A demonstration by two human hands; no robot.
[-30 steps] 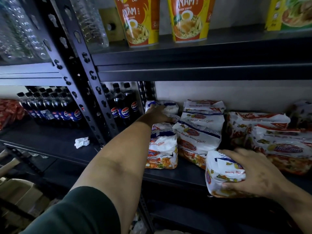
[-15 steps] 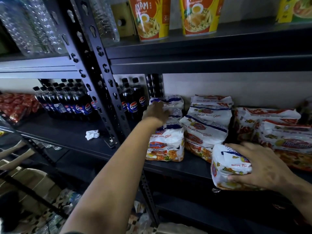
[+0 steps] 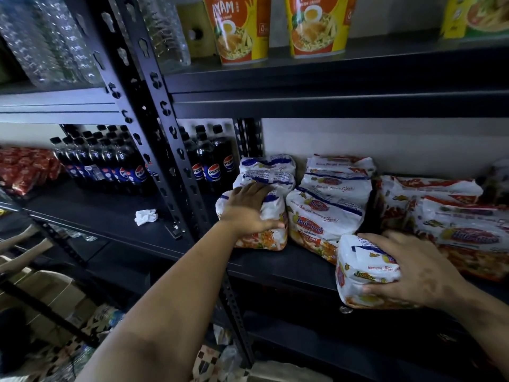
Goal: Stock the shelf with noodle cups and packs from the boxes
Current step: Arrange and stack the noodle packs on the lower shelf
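White noodle packs stand in rows on the dark middle shelf [image 3: 289, 268]. My left hand [image 3: 248, 209] rests on the front-left pack [image 3: 264, 238], fingers laid over its top and thumb across its front. More white packs [image 3: 330, 205] sit just right of it. My right hand [image 3: 413, 271] grips another white noodle pack [image 3: 363, 274] at the shelf's front edge, fingers curled round it. Orange noodle cups [image 3: 239, 28] stand on the shelf above.
Red-and-white packs [image 3: 454, 216] fill the right of the shelf. Pepsi bottles [image 3: 212, 166] stand left of the packs, behind a perforated post [image 3: 165, 133]. A crumpled paper [image 3: 146, 216] lies on the left shelf. Cardboard boxes [image 3: 49, 293] sit on the floor at lower left.
My left hand has drawn back from the rear packs onto the front-left pack. My right hand keeps holding its pack at the shelf edge. The view has shifted a little.
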